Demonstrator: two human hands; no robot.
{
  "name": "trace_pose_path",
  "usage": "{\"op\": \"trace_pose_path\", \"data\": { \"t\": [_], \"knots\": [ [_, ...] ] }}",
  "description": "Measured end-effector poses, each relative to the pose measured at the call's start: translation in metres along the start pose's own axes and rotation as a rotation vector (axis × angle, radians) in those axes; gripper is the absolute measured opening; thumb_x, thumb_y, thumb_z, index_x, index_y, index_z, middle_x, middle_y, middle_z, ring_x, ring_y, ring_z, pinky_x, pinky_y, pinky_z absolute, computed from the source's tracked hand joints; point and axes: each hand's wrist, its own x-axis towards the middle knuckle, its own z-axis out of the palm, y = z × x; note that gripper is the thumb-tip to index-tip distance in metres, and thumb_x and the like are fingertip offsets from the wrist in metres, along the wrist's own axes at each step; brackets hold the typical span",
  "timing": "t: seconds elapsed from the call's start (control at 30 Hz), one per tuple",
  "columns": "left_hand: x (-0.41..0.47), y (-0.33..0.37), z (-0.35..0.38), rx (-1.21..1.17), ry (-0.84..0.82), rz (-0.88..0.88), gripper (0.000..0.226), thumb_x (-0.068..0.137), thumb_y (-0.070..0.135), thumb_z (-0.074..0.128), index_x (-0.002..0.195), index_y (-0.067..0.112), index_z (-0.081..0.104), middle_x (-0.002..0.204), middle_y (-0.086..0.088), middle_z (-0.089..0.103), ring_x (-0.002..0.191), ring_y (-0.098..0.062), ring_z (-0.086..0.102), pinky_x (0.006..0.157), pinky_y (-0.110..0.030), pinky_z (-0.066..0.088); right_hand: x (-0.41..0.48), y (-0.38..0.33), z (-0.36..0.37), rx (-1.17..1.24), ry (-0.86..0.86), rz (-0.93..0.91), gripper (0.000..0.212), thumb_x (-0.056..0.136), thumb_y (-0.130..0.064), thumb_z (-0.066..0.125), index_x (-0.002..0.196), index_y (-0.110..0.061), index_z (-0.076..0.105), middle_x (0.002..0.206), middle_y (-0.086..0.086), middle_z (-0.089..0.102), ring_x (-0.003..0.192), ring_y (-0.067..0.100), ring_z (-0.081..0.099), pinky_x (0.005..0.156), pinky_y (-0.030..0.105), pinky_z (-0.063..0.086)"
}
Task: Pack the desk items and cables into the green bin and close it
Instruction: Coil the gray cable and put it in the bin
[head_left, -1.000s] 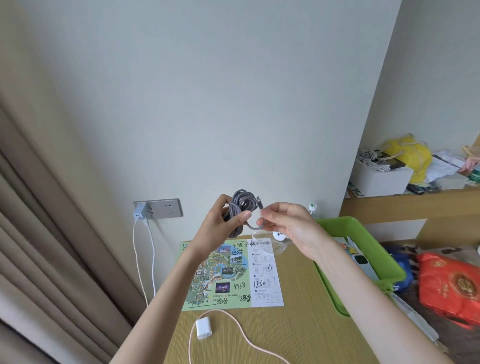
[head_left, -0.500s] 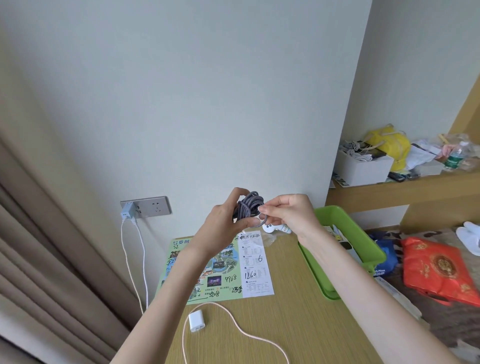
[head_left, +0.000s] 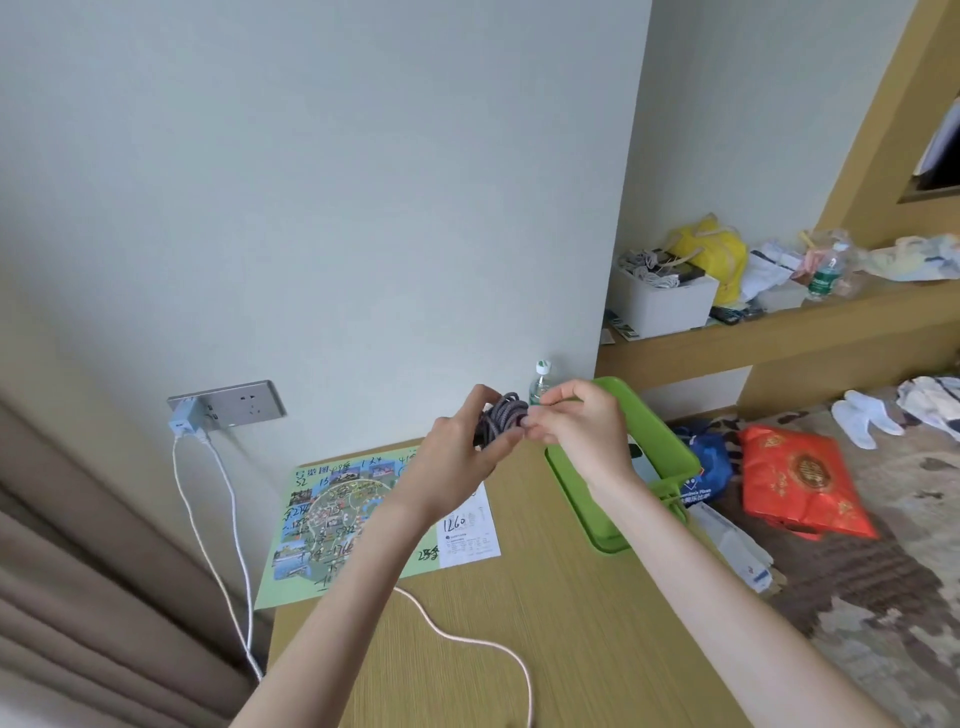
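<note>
Both hands, left hand (head_left: 457, 457) and right hand (head_left: 576, 431), pinch a coiled grey braided cable (head_left: 501, 418) above the desk, the open green plastic bin (head_left: 654, 441) at three o'clock, the pinkish-white cable (head_left: 467, 639) at six unpacked.

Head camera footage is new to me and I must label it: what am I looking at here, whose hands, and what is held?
The camera sits on a person's head, looking forward and down, so both bare arms reach in from below. The left hand and right hand together hold a coiled grey cable above a wooden desk. On the desk lie a map, a pink cable and, at the right edge, the open green bin. A charger is plugged into the wall.
</note>
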Motion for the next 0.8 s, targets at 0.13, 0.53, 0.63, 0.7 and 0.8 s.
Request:
{"op": "trace_pose_path", "data": {
  "t": [0.13,0.53,0.63,0.7,0.8],
  "knots": [
    [0.007,0.009,0.016,-0.321,-0.064,-0.115,0.009,0.095,0.030,0.060,0.099,0.026,0.053,0.062,-0.009,0.063,0.046,-0.013,0.048,0.047,-0.020,0.037,0.011,0.009,-0.024,-0.169,-0.044,-0.070,0.021,0.081,0.008,0.058,0.090,-0.009,0.066,0.091,0.009,0.073,0.088,0.023,0.068,0.086,0.041,0.054],
    [0.031,0.028,0.076,-0.526,-0.226,-0.333,0.026,0.098,0.031,0.056,0.110,0.008,0.054,0.070,-0.007,0.064,0.060,-0.017,0.057,0.051,-0.024,0.042,0.055,0.063,-0.094,-0.254,-0.408,-0.143,0.013,0.079,0.001,0.074,0.089,-0.006,0.075,0.086,0.009,0.075,0.081,0.016,0.070,0.077,0.036,0.057],
    [0.040,0.024,0.094,-0.483,-0.311,-0.397,0.033,0.095,0.032,0.060,0.115,0.006,0.052,0.081,-0.009,0.065,0.066,-0.020,0.059,0.060,-0.028,0.046,0.075,0.073,-0.119,-0.429,-0.379,-0.200,0.011,0.078,-0.007,0.077,0.084,-0.016,0.079,0.080,-0.006,0.076,0.078,0.010,0.072,0.078,0.043,0.057],
    [0.048,0.020,0.107,-0.436,-0.333,-0.425,0.035,0.094,0.033,0.062,0.113,0.006,0.051,0.087,-0.005,0.064,0.066,-0.016,0.060,0.061,-0.027,0.047,0.091,0.076,-0.132,-0.583,-0.378,-0.238,0.008,0.079,-0.018,0.077,0.082,-0.025,0.079,0.080,-0.013,0.076,0.076,0.004,0.070,0.074,0.040,0.057],
    [0.066,0.011,0.123,-0.338,-0.356,-0.438,0.039,0.091,0.039,0.063,0.110,0.008,0.050,0.088,-0.002,0.065,0.065,-0.012,0.063,0.060,-0.023,0.049,0.116,0.078,-0.150,-0.771,-0.344,-0.266,0.004,0.081,-0.030,0.075,0.081,-0.033,0.078,0.080,-0.017,0.075,0.077,0.004,0.068,0.070,0.032,0.055]
  ]
}}
